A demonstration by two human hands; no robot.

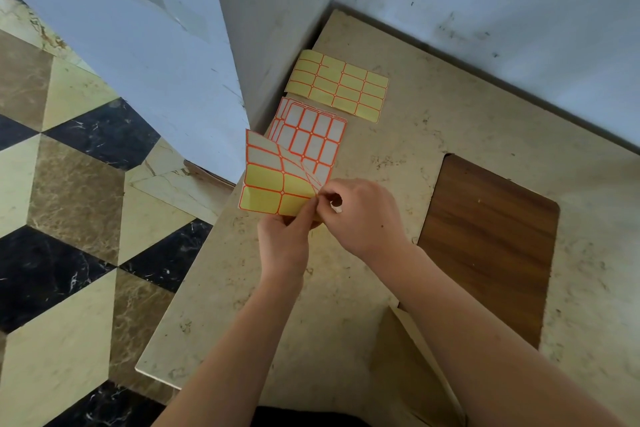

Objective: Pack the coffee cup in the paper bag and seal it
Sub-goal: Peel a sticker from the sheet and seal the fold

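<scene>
Paper bag (412,367) lies on the worktop (398,156) under the right forearm, nearer the body than both hands, where the left hand (282,243) pinches a label sheet (273,180) and the right hand (360,215) pinches a label at its corner.

A beige stone-patterned table (433,135) sits pushed into the wall corner. On it lie a yellow label sheet (337,85) near the corner, a stack of white label sheets (311,135) just beside it, a dark wooden board (488,243), and a brown paper bag (408,367) at the near edge.
</scene>
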